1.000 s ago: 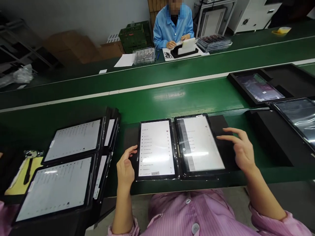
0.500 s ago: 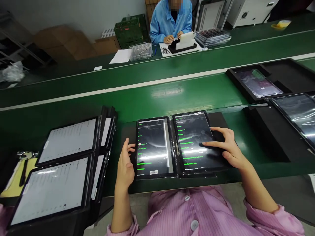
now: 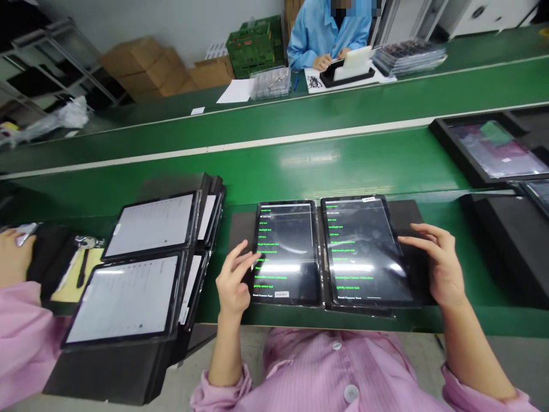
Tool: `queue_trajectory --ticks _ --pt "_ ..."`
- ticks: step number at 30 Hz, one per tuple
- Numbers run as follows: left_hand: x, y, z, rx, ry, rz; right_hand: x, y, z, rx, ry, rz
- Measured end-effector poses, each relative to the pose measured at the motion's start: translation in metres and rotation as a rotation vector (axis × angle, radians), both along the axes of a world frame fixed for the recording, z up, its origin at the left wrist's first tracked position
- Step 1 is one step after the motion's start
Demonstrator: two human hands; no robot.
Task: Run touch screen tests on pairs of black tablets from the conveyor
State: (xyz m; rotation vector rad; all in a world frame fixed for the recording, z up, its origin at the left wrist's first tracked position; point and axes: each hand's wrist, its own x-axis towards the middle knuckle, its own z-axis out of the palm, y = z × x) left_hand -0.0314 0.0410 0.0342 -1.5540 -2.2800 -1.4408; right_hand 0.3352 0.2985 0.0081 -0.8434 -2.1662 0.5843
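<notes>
Two tablets lie side by side on dark foam in front of me, both showing a list of green test names on black. My left hand [image 3: 234,280] is open at the left edge of the left tablet [image 3: 291,257], its fingertips over the screen's edge; whether they touch the glass I cannot tell. Just off the right edge of the right tablet [image 3: 364,263], my right hand [image 3: 444,263] is open with fingers stretched toward the screen. Neither hand holds anything. Small white labels stick to both tablets.
Stacked tablets with white screens [image 3: 128,297] stand at left. A neighbour's hand [image 3: 17,254] and pink sleeve are at far left. Black foam trays [image 3: 450,134] lie at right. Across the green bench [image 3: 240,160] sits a person in blue [image 3: 306,37], near a green crate [image 3: 253,48].
My right hand has drawn back to the right, off the right tablet's screen. My left fingers have reached onto the left tablet's edge, and its list now displays fully. The view has shifted left.
</notes>
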Motion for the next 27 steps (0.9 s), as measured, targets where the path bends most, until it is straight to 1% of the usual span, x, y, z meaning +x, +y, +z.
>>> queue_trajectory --ticks 3,6,8,10,12,14,16,18,21,23,25,27 --pt "0.0 0.002 -0.001 0.049 -0.087 0.048 -0.002 0.0 0.003 -0.014 0.136 0.016" --pt "-0.002 0.005 0.001 0.017 -0.116 0.046 -0.003 0.001 0.009 -0.009 0.119 0.011" --pt "-0.003 0.006 0.002 -0.023 -0.111 0.015 -0.007 -0.001 0.016 0.008 0.041 0.049" --pt "-0.005 0.007 0.002 -0.069 -0.11 -0.018 -0.016 -0.006 0.024 0.049 -0.094 0.138" --pt "-0.008 0.006 0.0 -0.109 -0.1 -0.033 -0.031 -0.012 0.032 0.119 -0.242 0.223" --pt "-0.01 0.005 -0.002 -0.139 -0.086 -0.039 -0.047 -0.017 0.038 0.197 -0.345 0.243" --pt "-0.012 0.005 -0.003 -0.161 -0.073 -0.048 -0.058 -0.018 0.04 0.247 -0.393 0.23" --pt "-0.013 0.005 -0.002 -0.189 -0.065 -0.062 -0.06 -0.013 0.04 0.252 -0.368 0.196" --pt "-0.013 0.007 -0.001 -0.24 -0.047 -0.068 -0.048 -0.003 0.042 0.197 -0.261 0.118" --pt "-0.014 0.007 -0.001 -0.266 -0.009 -0.077 -0.037 0.004 0.043 0.167 -0.227 0.079" --pt "-0.018 0.009 0.0 -0.262 0.011 -0.082 -0.026 0.012 0.043 0.16 -0.229 0.05" --pt "-0.025 0.013 0.004 -0.225 -0.021 -0.059 -0.02 0.024 0.041 0.144 -0.218 0.02"
